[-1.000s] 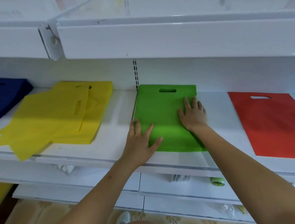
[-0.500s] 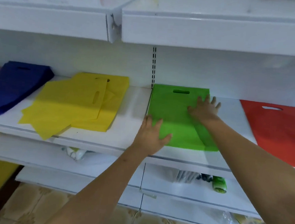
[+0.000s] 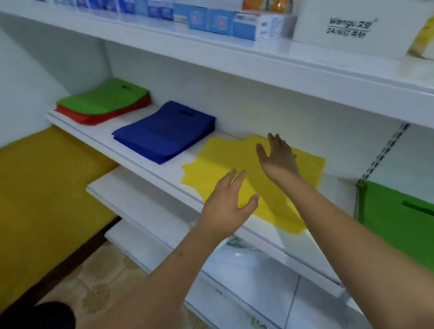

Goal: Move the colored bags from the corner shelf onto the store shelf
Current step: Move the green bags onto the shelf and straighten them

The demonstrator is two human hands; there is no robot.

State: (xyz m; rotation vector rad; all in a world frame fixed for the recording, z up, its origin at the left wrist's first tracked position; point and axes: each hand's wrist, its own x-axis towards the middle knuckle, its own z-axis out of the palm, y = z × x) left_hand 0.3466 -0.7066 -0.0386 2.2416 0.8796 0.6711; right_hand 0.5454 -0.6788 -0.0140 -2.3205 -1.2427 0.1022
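**Bags sorted by colour along the white shelf**

A messy fan of yellow bags (image 3: 226, 162) lies flat on the white shelf (image 3: 158, 170). To their left sits a neat blue stack (image 3: 164, 131), then green bags on red (image 3: 104, 101) in the corner; a single green bag (image 3: 408, 226) lies to their right. Over the yellow bags, the left hand (image 3: 229, 204) and right hand (image 3: 278, 158) hover, fingers straight and slightly spread, holding nothing.

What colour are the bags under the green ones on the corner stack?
Red, under the green bags, head view.
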